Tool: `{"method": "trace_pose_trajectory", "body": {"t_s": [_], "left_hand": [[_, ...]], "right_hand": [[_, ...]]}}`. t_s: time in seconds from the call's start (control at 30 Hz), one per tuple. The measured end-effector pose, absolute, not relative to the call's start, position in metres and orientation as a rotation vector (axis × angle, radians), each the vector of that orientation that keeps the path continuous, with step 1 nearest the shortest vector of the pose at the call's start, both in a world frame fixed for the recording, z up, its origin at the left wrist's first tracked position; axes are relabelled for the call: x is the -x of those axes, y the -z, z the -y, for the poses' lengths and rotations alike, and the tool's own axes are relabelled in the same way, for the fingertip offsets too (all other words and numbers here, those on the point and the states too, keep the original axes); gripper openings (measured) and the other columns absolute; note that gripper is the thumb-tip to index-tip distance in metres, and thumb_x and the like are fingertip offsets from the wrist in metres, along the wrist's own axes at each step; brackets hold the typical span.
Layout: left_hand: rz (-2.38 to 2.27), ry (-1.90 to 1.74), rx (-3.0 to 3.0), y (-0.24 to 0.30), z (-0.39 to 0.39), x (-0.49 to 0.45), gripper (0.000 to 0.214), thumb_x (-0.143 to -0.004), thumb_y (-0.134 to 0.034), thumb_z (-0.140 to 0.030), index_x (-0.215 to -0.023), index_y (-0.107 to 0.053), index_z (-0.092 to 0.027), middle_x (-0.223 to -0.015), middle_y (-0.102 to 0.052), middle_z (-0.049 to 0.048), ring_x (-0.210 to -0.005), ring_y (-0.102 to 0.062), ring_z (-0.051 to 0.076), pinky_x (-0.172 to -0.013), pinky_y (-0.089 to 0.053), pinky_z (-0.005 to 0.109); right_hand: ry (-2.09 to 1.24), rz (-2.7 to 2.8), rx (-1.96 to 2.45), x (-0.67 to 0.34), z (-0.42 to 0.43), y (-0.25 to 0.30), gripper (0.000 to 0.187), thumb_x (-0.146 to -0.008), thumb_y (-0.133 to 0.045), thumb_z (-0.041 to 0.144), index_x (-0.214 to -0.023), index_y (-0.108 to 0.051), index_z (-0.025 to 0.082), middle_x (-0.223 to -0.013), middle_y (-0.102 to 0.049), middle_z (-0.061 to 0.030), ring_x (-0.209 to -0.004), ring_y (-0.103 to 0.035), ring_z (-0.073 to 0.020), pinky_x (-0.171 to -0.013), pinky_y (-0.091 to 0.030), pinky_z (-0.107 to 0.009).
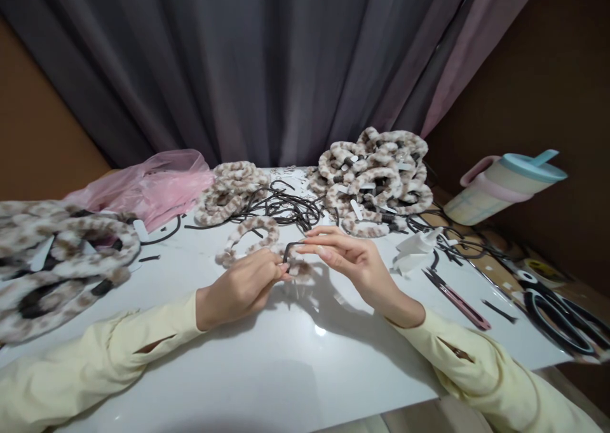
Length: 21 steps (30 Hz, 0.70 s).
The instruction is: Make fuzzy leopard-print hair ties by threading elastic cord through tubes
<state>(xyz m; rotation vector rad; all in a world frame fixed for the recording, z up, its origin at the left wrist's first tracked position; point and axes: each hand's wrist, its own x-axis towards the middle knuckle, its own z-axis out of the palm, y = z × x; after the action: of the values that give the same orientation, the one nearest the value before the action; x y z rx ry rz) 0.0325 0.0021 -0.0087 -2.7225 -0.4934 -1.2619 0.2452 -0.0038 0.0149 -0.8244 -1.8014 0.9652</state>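
Over the middle of the white table, my left hand is closed, pinching a short piece of black cord. The cord rises from those fingertips and bends over to the right. Its other end meets the fingertips of my right hand, whose fingers are long and nearly straight, closed together on the cord. Just behind my left hand lies a fluffy white and brown spotted ring, partly hidden by the hand. More spotted fluff shows below the cord, between my hands; I cannot tell whether it joins the ring.
Loose black cords lie tangled behind my hands. Spotted fluffy rings are heaped at back right, back centre and left. A pink plastic bag, white bottle, pink-handled snips, large scissors and tumbler stand around.
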Motion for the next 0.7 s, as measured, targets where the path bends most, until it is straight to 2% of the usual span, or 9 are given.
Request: {"method": "trace_pose_trajectory", "body": {"t_s": [0.1, 0.2, 0.33, 0.47, 0.53, 0.6, 0.7], "left_hand": [[0.475, 1.251, 2.721, 0.010, -0.002, -0.032, 0.011, -0.088, -0.044, -0.005, -0.087, -0.046, -0.016, -0.070, -0.058, 0.0049, -0.062, -0.050, 0.013, -0.056, -0.045, 0.024], [0.441, 1.190, 2.714, 0.011, -0.002, -0.031, 0.011, -0.089, -0.040, -0.006, -0.088, -0.046, -0.016, -0.074, -0.060, 0.0072, -0.061, -0.049, 0.014, -0.055, -0.044, 0.025], [0.293, 1.116, 2.644, 0.008, -0.003, -0.031, 0.010, -0.090, -0.040, -0.009, -0.087, -0.046, -0.016, -0.070, -0.060, 0.0058, -0.058, -0.048, 0.014, -0.052, -0.041, 0.026], [0.092, 1.059, 2.551, 0.012, -0.008, -0.030, 0.011, -0.087, -0.048, -0.007, -0.082, -0.045, -0.017, -0.067, -0.061, 0.0060, -0.055, -0.048, 0.014, -0.050, -0.040, 0.027], [0.025, 1.018, 2.554, 0.020, -0.012, -0.029, 0.014, -0.084, -0.052, -0.006, -0.079, -0.045, -0.017, -0.066, -0.060, 0.0049, -0.053, -0.048, 0.014, -0.049, -0.040, 0.027], [0.000, 0.969, 2.579, 0.030, -0.016, -0.028, 0.015, -0.084, -0.053, -0.006, -0.078, -0.046, -0.017, -0.068, -0.060, 0.0040, -0.054, -0.050, 0.013, -0.049, -0.041, 0.026], [-0.011, 0.912, 2.598, 0.040, -0.018, -0.028, 0.013, -0.085, -0.052, -0.008, -0.078, -0.048, -0.018, -0.071, -0.061, 0.0043, -0.055, -0.052, 0.013, -0.049, -0.043, 0.026]], "right_hand": [[-1.013, 1.788, 0.831, -0.244, 0.003, -0.014, 0.020, -0.089, -0.055, 0.034, -0.096, -0.069, 0.021, -0.110, -0.066, -0.0083, -0.122, -0.047, -0.0221, -0.092, -0.047, -0.039], [-1.048, 1.750, 0.837, -0.244, 0.003, -0.012, 0.017, -0.088, -0.056, 0.035, -0.091, -0.063, 0.020, -0.100, -0.069, -0.0092, -0.125, -0.045, -0.0230, -0.084, -0.050, -0.038], [-0.762, 1.874, 0.881, -0.245, 0.001, -0.010, 0.017, -0.089, -0.055, 0.034, -0.079, -0.061, 0.021, -0.074, -0.071, -0.0049, -0.107, -0.058, -0.0236, -0.092, -0.039, -0.045], [-0.397, 2.019, 0.885, -0.246, -0.002, -0.005, 0.020, -0.088, -0.057, 0.029, -0.072, -0.065, 0.020, -0.068, -0.067, -0.0017, -0.087, -0.060, -0.0203, -0.091, -0.030, -0.045], [-0.356, 2.074, 0.878, -0.246, -0.004, -0.002, 0.017, -0.088, -0.057, 0.027, -0.075, -0.065, 0.020, -0.072, -0.067, -0.0022, -0.085, -0.058, -0.0196, -0.088, -0.032, -0.043], [-0.379, 2.182, 0.834, -0.245, -0.005, 0.002, 0.011, -0.088, -0.055, 0.023, -0.089, -0.065, 0.020, -0.089, -0.069, -0.0055, -0.093, -0.055, -0.0206, -0.087, -0.034, -0.041], [-0.392, 2.405, 0.768, -0.243, -0.008, 0.010, 0.021, -0.088, -0.051, 0.015, -0.105, -0.062, 0.020, -0.109, -0.066, -0.0076, -0.109, -0.048, -0.0221, -0.088, -0.033, -0.041]]}}
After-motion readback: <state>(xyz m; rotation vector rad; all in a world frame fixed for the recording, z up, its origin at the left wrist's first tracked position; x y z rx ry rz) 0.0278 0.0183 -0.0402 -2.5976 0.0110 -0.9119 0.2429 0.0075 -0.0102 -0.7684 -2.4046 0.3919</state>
